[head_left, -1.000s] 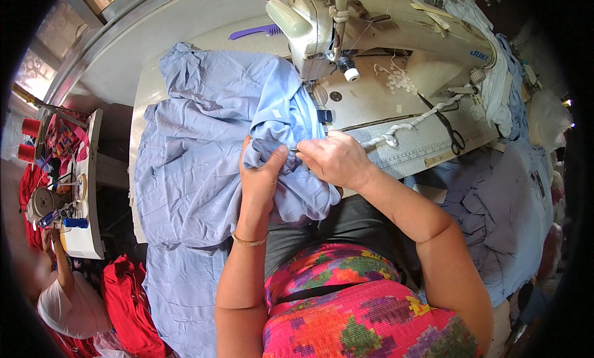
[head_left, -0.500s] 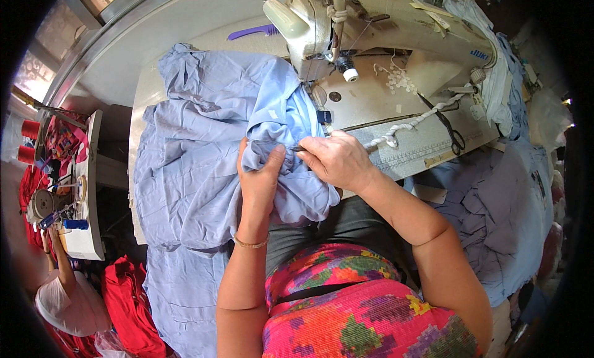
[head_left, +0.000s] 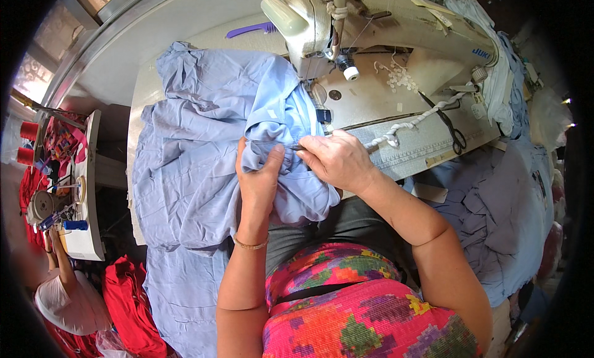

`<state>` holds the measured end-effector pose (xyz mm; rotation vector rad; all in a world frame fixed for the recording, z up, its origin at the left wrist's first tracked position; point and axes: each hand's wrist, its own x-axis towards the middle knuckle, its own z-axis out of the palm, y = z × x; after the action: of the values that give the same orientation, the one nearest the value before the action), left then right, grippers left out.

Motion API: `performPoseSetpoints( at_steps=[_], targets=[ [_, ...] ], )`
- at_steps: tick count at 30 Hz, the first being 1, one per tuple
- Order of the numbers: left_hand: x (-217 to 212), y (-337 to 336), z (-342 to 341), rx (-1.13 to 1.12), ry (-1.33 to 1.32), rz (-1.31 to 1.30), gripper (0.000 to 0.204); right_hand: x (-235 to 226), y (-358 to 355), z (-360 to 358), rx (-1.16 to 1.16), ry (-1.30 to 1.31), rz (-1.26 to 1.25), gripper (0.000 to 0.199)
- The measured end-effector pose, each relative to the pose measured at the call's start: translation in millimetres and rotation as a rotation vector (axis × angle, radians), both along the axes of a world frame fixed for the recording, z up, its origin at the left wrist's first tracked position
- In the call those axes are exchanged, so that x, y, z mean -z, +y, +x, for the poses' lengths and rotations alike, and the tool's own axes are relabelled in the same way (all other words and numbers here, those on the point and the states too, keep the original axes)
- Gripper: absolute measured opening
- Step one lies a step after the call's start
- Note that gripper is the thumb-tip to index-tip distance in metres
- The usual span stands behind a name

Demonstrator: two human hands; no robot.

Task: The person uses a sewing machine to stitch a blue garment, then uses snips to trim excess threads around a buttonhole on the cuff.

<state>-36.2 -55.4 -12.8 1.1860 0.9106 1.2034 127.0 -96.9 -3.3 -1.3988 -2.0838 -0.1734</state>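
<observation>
A light blue garment point(head_left: 198, 154) lies bunched over the sewing table and hangs down off its near edge. My left hand point(head_left: 258, 175) grips a fold of it from below, fingers curled into the cloth. My right hand point(head_left: 337, 160) pinches the same fold just to the right, at the table's front edge. A small dark tool seems to stick out between its fingers. The cream sewing machine point(head_left: 371, 24) stands behind both hands, its needle head point(head_left: 315, 46) just above the garment.
Black scissors point(head_left: 448, 126), a twisted white cord point(head_left: 408, 123) and a heap of white buttons point(head_left: 399, 76) lie on the machine bed. A purple comb point(head_left: 250, 30) lies behind. More blue cloth point(head_left: 495, 209) is piled at right. Another person point(head_left: 62, 296) works with red fabric at lower left.
Both hands have stayed on the blue fold, shifting only slightly; my left hand has slid a little lower on the cloth.
</observation>
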Motion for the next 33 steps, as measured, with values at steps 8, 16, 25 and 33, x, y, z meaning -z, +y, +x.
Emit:
performPoseSetpoints(
  at_steps=[8, 16, 25, 33],
  targets=[
    [0.8, 0.4, -0.6, -0.002, -0.002, -0.009, 0.032, 1.1, -0.1, -0.9, 0.004, 0.003, 0.012, 0.015],
    [3.2, 0.8, -0.5, -0.006, 0.045, 0.069, 0.03, 1.5, 0.0, -2.9, 0.025, -0.003, 0.02, 0.015],
    [7.8, 2.5, -1.7, 0.005, 0.048, 0.066, 0.03, 2.2, 0.0, -2.0, 0.006, 0.002, 0.013, 0.014],
    [3.2, 2.0, -3.0, 0.082, -0.025, -0.019, 0.03, -1.8, 1.2, 3.6, -0.023, 0.136, -0.093, 0.017]
  ],
)
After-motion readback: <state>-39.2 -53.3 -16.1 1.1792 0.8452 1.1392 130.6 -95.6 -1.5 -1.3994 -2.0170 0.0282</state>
